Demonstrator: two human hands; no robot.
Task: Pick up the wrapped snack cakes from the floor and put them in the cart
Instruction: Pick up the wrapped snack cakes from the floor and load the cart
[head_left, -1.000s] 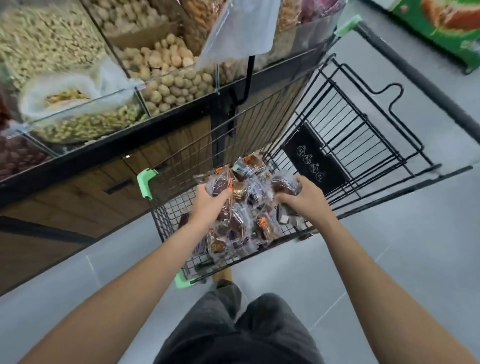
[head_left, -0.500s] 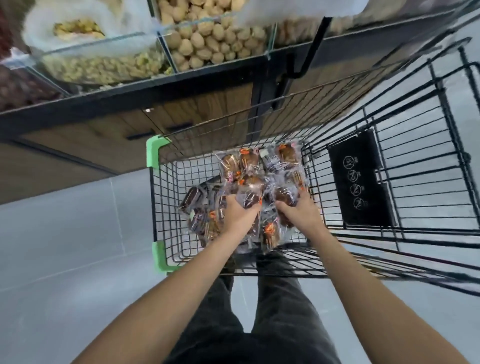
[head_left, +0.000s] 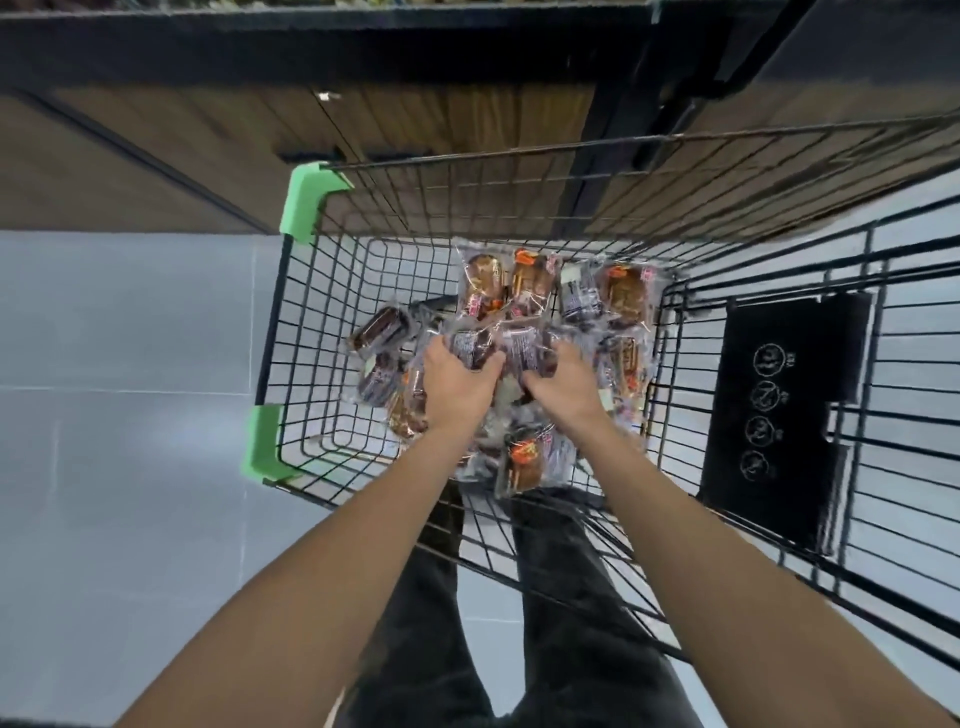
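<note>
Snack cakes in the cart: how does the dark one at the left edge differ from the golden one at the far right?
The dark cake is chocolate brown; the golden cake is orange-brown. The dark cake lies slanted at the left of the cart; the golden cake lies straighter in its far right corner. Both sit in clear wrappers; neither the left hand nor the right hand touches them.
</note>
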